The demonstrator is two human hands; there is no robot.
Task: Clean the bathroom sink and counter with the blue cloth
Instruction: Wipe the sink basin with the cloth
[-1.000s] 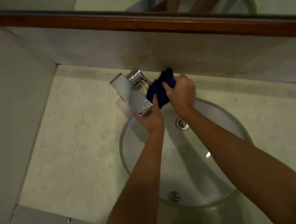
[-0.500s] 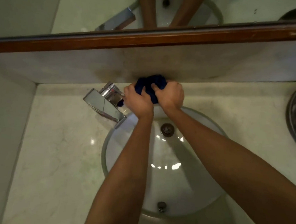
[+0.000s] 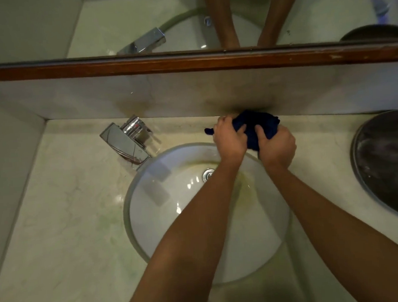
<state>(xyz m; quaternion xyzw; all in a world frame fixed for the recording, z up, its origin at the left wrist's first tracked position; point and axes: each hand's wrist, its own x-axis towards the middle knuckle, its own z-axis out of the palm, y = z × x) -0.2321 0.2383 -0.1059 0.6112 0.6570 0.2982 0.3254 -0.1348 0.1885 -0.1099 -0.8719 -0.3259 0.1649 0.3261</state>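
A bunched dark blue cloth [image 3: 257, 125] sits on the pale marble counter [image 3: 67, 207], pressed against the backsplash just behind the sink's far rim. My left hand [image 3: 230, 140] grips its left side and my right hand [image 3: 276, 144] grips its right side, both fists closed on it. The round white sink [image 3: 173, 199] lies below my forearms, with yellowish stains near the chrome drain [image 3: 208, 173]. Much of the cloth is hidden under my fingers.
A chrome faucet [image 3: 128, 141] stands left of the cloth, its spout over the sink's rim. A dark round basin [image 3: 389, 161] sits at the right edge. A wood-framed mirror [image 3: 187, 62] runs above the backsplash. A wall closes the left side.
Both hands have carried the cloth from beside the faucet rightward along the back of the counter. The view has shifted, bringing the dark basin further in.
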